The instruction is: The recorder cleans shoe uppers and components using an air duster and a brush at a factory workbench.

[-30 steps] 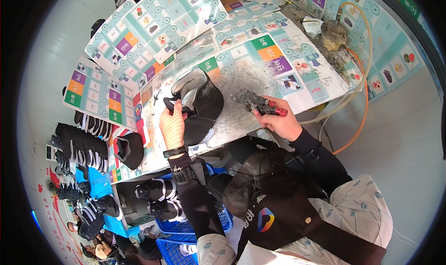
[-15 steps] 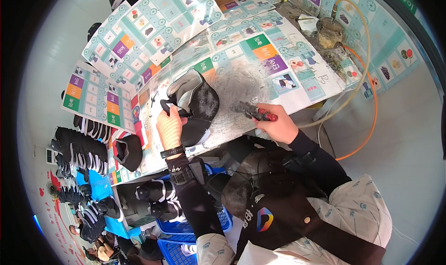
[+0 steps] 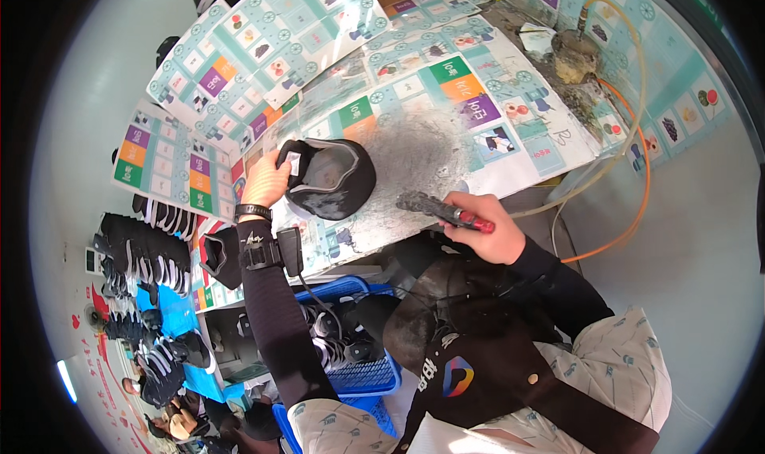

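Observation:
My left hand (image 3: 266, 180) grips the edge of a black shoe upper (image 3: 351, 185) beside its white label. The upper stands on the worktop with its grey-lined opening facing up. To its right, my right hand (image 3: 492, 229) is closed round a slim dark hand tool (image 3: 434, 205) with a red part near the grip. The tool's blackened, rough end points left toward the upper, apart from it. What kind of tool it is I cannot make out. Beneath both lies a worktop covered with printed sheets (image 3: 478, 107), stained grey and black in the middle.
Another black upper (image 3: 221, 256) sits at the worktop's left edge. Printed boards (image 3: 263, 48) lean at the back left. A crusted pot (image 3: 575, 56) with a yellowish hose (image 3: 640, 80) stands at the back right. Below are a blue basket of shoes (image 3: 362, 381) and stacked uppers (image 3: 147, 251).
The upper has been turned, so its opening now shows from above and its toe no longer points toward me. My left hand has moved left and up; my right hand slightly right and down.

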### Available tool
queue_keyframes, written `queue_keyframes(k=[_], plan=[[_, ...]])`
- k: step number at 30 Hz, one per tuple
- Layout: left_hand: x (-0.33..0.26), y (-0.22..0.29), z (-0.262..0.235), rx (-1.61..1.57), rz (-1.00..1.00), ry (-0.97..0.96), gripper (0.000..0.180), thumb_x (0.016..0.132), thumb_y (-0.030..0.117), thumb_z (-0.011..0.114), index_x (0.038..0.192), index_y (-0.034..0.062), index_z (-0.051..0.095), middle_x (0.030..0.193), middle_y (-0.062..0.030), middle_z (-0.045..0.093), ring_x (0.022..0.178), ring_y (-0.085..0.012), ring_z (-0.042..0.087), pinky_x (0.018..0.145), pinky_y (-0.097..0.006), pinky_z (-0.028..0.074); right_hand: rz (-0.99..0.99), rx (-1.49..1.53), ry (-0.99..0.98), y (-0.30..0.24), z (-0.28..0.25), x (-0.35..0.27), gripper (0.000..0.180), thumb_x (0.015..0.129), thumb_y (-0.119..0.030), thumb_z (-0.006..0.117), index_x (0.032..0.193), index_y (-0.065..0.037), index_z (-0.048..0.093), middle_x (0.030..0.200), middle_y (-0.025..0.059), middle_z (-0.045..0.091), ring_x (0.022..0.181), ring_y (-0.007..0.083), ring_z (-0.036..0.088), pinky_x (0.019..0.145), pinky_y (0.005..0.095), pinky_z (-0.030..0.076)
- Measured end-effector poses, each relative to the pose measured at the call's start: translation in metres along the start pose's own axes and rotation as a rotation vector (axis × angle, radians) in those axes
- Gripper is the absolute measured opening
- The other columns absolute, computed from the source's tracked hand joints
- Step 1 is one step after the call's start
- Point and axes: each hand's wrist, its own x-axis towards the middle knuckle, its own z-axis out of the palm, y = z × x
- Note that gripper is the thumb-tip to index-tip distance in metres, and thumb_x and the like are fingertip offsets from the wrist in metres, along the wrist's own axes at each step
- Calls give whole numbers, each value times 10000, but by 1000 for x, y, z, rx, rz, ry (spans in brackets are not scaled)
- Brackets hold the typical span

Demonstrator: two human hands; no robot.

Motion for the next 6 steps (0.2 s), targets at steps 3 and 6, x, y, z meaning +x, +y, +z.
queue_keyframes(k=[3, 6], plan=[[-1, -1, 6, -69, -1, 53, 434, 978, 347, 671, 1253, 11, 680, 1120, -269, 729, 1085, -413, 701, 920, -449, 542, 65, -6, 83, -1, 4, -3, 187, 837, -81, 707, 991, -17, 621, 761, 178, 623, 738, 369, 628, 700, 391, 474], [-3, 1, 3, -24, 37, 19, 445, 979, 344, 670, 1289, 25, 677, 1168, -255, 731, 1110, -380, 709, 928, -436, 541, 26, 64, -83, 2, 5, -3, 178, 847, -95, 719, 977, -23, 620, 794, 162, 668, 802, 360, 681, 735, 368, 495]])
